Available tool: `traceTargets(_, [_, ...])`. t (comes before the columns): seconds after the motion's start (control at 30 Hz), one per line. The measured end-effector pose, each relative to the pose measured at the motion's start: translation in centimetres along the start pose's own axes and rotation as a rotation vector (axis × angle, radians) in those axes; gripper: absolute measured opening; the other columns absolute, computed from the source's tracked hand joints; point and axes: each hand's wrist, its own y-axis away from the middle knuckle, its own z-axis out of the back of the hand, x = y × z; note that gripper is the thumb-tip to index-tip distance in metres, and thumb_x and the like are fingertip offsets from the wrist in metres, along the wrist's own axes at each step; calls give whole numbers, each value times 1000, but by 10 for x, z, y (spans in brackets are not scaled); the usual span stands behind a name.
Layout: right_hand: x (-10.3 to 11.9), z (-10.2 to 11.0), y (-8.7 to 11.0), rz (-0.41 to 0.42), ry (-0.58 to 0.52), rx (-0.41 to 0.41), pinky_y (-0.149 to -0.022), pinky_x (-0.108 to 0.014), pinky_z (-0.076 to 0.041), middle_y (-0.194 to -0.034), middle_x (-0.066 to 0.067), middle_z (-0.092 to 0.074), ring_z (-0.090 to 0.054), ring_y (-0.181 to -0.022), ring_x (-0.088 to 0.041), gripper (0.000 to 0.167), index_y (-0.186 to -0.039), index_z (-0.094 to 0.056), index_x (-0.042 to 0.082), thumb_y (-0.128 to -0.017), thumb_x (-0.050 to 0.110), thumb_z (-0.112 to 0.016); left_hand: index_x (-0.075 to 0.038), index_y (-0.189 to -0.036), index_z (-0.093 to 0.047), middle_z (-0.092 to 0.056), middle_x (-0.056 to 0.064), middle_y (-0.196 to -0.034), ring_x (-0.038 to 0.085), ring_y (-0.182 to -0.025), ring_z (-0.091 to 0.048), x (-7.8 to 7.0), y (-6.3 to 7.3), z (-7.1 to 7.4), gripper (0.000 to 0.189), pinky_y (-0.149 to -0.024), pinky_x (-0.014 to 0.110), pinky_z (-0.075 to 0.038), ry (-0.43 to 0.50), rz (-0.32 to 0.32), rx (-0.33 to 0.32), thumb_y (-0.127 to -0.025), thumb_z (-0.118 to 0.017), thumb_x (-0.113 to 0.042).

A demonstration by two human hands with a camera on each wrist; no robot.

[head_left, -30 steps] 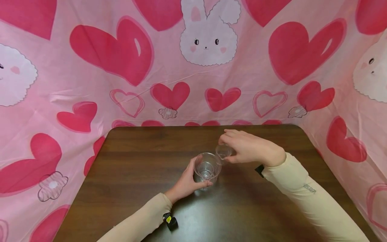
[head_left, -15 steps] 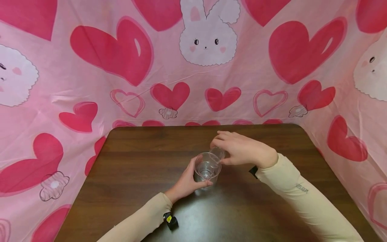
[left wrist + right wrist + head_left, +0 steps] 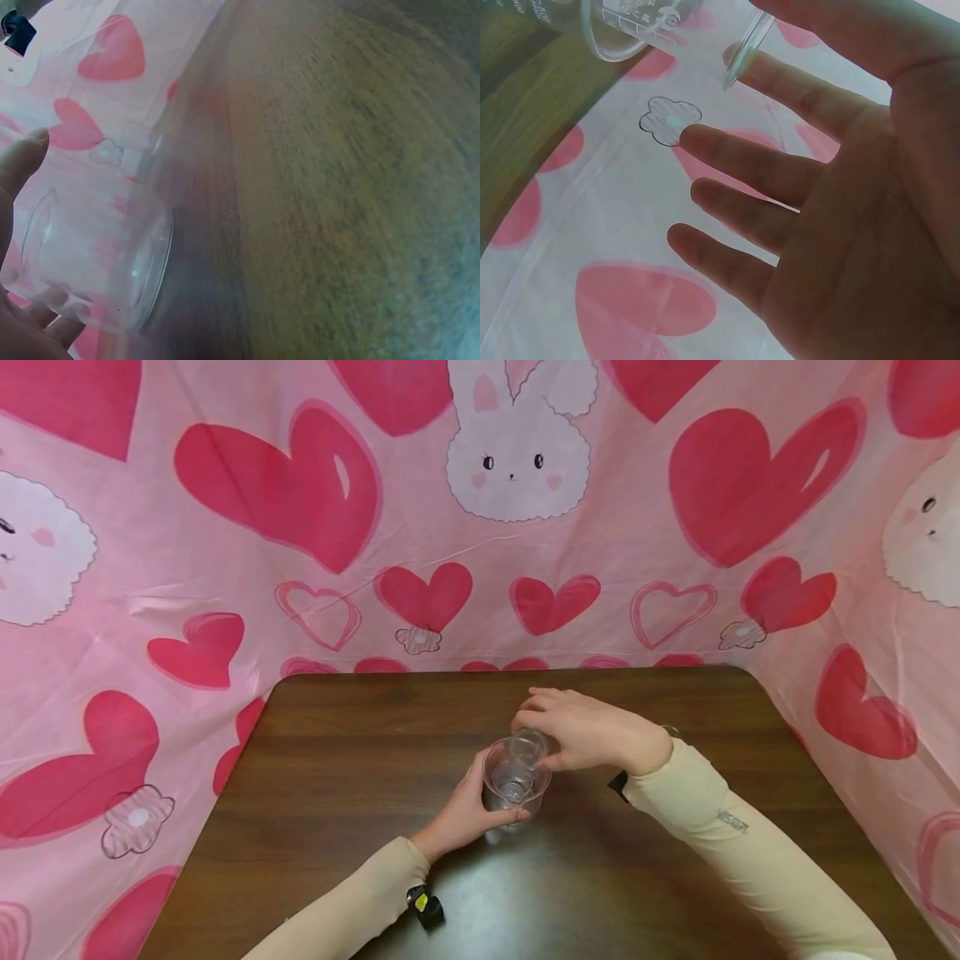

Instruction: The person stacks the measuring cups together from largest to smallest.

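Observation:
In the head view my left hand (image 3: 470, 802) grips a large clear beaker (image 3: 537, 802) standing on the table, thumb at the front and fingers behind. The left wrist view shows the beaker's glass (image 3: 97, 247) between thumb and fingers. My right hand (image 3: 581, 727) pinches a smaller clear beaker (image 3: 529, 743) near its rim by thumb and index finger. That small beaker is tilted, its lower end inside the large beaker's mouth. White printed marks show on the small beaker (image 3: 656, 22) in the right wrist view, where the other three fingers are spread out. Ring outlines show inside the large beaker.
The dark brown wooden table (image 3: 337, 760) reaches back to a pink cloth (image 3: 420, 535) with hearts and rabbits, which also hangs at both sides. Black wrist straps with small devices (image 3: 425, 906) hang beneath the sleeves.
My right hand has moved left with the small beaker, from beside the large beaker's rim to over and into its mouth. The left hand and large beaker have stayed in place.

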Motion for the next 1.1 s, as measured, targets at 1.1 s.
traceTargets(1.1, [-2,-38,-20,38,89,43,-110,-59,-43,-132,-12,-65,-48,-140,-43,53,-126,-69,17,-80,30,-92,-21,-161,-25,-38,4,-160,22,-143,-43,1,1,3,99,-116,52,-37,-24,27,27,-85,-88,-32])
